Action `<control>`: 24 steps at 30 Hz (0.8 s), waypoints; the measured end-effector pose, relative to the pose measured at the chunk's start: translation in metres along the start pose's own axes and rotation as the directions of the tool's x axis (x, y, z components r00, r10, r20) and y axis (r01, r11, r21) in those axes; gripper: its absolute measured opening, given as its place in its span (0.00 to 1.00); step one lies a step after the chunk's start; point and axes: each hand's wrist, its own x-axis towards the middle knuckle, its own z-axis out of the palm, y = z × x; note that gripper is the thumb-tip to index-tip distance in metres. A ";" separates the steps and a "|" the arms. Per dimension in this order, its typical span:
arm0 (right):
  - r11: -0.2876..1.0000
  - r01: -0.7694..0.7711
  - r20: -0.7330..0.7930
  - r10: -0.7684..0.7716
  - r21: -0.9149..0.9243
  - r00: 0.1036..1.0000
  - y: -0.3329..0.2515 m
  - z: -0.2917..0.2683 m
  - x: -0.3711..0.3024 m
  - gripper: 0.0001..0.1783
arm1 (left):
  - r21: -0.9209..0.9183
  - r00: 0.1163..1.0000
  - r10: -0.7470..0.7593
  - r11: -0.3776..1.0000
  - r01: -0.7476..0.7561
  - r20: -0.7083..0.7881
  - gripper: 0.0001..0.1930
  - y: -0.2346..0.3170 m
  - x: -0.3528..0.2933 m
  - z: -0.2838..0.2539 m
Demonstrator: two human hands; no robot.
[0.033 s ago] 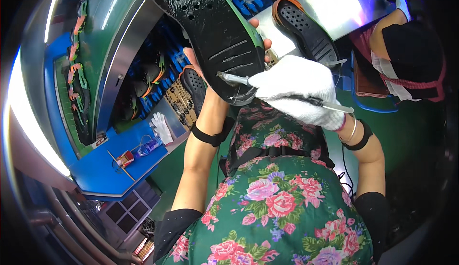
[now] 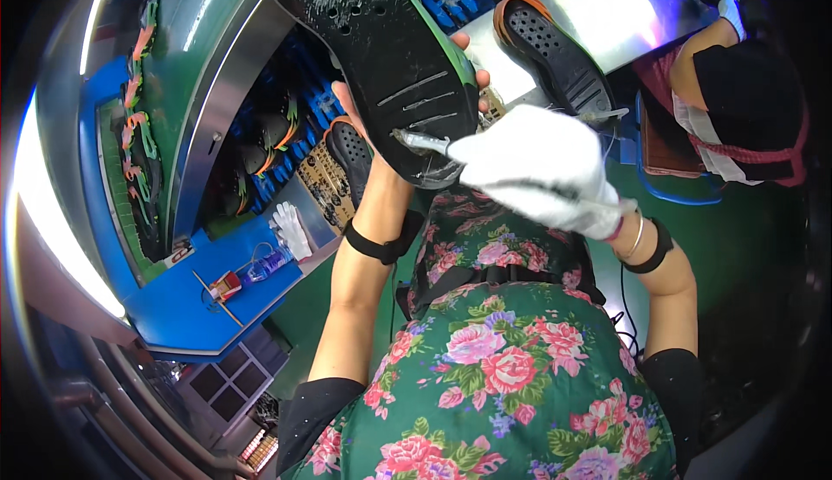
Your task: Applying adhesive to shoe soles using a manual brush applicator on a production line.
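Above the floral apron, a black shoe sole is gripped by the bare left hand, fingers partly curled round its edges. Left of the gloved right hand, whose fingers are closed on a slim pale tool, the sole's near end is seemingly met by the tip, the tool being laid crosswise to the sole's long axis.

Green floral apron; black sleeves; white glove.
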 end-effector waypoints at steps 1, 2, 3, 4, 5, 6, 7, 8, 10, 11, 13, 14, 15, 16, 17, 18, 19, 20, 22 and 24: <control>0.991 0.119 0.072 -0.114 -0.068 0.991 -0.004 0.005 -0.002 0.13 | 0.016 1.000 -0.009 1.000 0.009 0.013 0.64 0.004 0.002 -0.003; 0.990 0.125 0.083 -0.120 -0.061 0.989 -0.010 0.010 -0.006 0.14 | 0.017 1.000 0.002 1.000 -0.002 0.010 0.64 0.006 0.002 -0.006; 0.997 0.081 0.096 -0.082 0.013 0.992 -0.016 0.010 -0.008 0.13 | 0.034 0.999 -0.010 0.999 0.009 0.032 0.64 0.008 0.002 -0.009; 0.996 0.035 0.112 -0.044 0.080 0.993 -0.019 0.009 -0.006 0.12 | 0.049 0.998 -0.025 0.999 0.022 0.059 0.64 0.008 0.003 -0.008; 0.967 -0.090 0.137 0.058 0.238 0.989 -0.018 0.006 -0.007 0.11 | 0.145 0.986 -0.164 0.977 0.158 0.036 0.63 0.016 0.000 -0.004; 0.898 -0.214 0.178 0.155 0.385 0.972 -0.016 0.004 -0.009 0.09 | 0.144 0.987 -0.157 0.978 0.150 0.035 0.63 0.017 -0.001 -0.004; 0.937 -0.184 0.131 0.151 0.298 0.980 -0.020 0.003 -0.003 0.07 | 0.114 0.986 -0.167 0.980 0.165 0.009 0.64 0.016 0.001 0.001; 0.932 -0.219 0.130 0.189 0.288 0.973 -0.019 -0.002 -0.001 0.07 | 0.082 0.984 -0.179 0.980 0.180 -0.016 0.65 0.015 0.002 0.005; 0.984 -0.109 0.057 0.102 0.144 0.993 -0.012 -0.006 0.003 0.08 | 0.088 0.978 -0.199 0.975 0.204 -0.063 0.64 0.016 0.004 0.013; 0.994 -0.082 0.063 0.078 0.069 0.995 -0.013 -0.010 0.004 0.11 | 0.095 0.968 -0.225 0.967 0.236 -0.111 0.62 0.017 0.004 0.017; 0.999 0.048 0.118 -0.047 -0.006 0.992 -0.013 -0.004 -0.001 0.15 | 0.130 0.951 -0.294 0.943 0.305 -0.101 0.47 0.028 0.004 0.018; 0.982 0.171 0.170 -0.156 -0.079 0.973 -0.013 0.000 -0.004 0.18 | 0.133 0.954 -0.283 0.946 0.295 -0.102 0.47 0.033 0.005 0.012; 0.979 0.172 0.199 -0.149 -0.106 0.969 -0.019 0.003 -0.007 0.21 | 0.134 0.935 -0.278 0.941 0.311 -0.218 0.51 0.038 0.005 0.006; 0.981 0.171 0.230 -0.146 -0.091 0.962 -0.020 0.005 -0.013 0.21 | 0.126 0.901 -0.276 0.934 0.333 -0.334 0.55 0.039 0.006 0.005; 0.990 0.136 0.241 -0.125 -0.030 0.962 -0.024 0.005 -0.016 0.21 | 0.331 0.890 -0.233 0.867 0.373 -0.392 0.54 0.037 0.005 0.010; 0.994 0.101 0.253 -0.105 0.028 0.962 -0.027 0.004 -0.016 0.20 | 0.330 0.891 -0.230 0.869 0.369 -0.391 0.54 0.037 0.003 0.007; 0.994 0.102 0.254 -0.107 0.034 0.961 -0.026 0.004 -0.016 0.20 | 0.317 0.886 -0.192 0.884 0.343 -0.421 0.53 0.039 -0.002 0.003; 0.981 0.036 0.219 -0.078 0.191 0.973 -0.024 0.003 -0.015 0.20 | 0.306 0.879 -0.155 0.898 0.315 -0.450 0.51 0.042 -0.007 0.000; 0.966 -0.008 0.184 -0.041 0.260 0.982 -0.027 -0.002 -0.005 0.17 | 0.350 0.877 -0.165 0.871 0.344 -0.451 0.51 0.051 -0.007 -0.004; 0.998 0.070 0.160 -0.069 0.000 0.985 -0.028 -0.004 0.000 0.17 | 0.391 0.875 -0.179 0.841 0.373 -0.449 0.50 0.051 -0.008 -0.004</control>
